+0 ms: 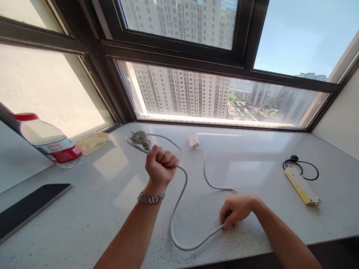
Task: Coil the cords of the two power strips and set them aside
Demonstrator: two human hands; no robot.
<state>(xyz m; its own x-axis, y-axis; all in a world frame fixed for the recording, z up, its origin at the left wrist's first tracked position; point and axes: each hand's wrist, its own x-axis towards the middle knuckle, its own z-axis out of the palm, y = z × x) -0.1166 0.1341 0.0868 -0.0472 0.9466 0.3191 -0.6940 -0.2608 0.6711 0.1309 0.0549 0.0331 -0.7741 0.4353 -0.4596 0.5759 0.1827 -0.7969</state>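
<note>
Right now the left hand (160,164), with a silver metal wristwatch (150,197) on its wrist, is raised above the pale speckled stone windowsill (106,209) and curled into a tight fist around the long white power cable (179,201), just behind its grey three-pin plug (140,139), which sticks up and away from the knuckles. From that fist the cable drops in a loose curve across the sill, swings round in a loop near the front edge and comes up to the right hand (235,211), which rests on the stone with fingers bent, pinching the cable against the surface. Beyond that hand the cable runs on to a small white box-shaped block (193,140) lying near the window frame. Well apart on the right lies a yellow power strip (301,185) with a coiled black cord (303,168). On the left stands a clear plastic bottle with a red cap and red label (47,140), tilted in this view, and a dark flat slab (28,207) lies beside the near edge.
</note>
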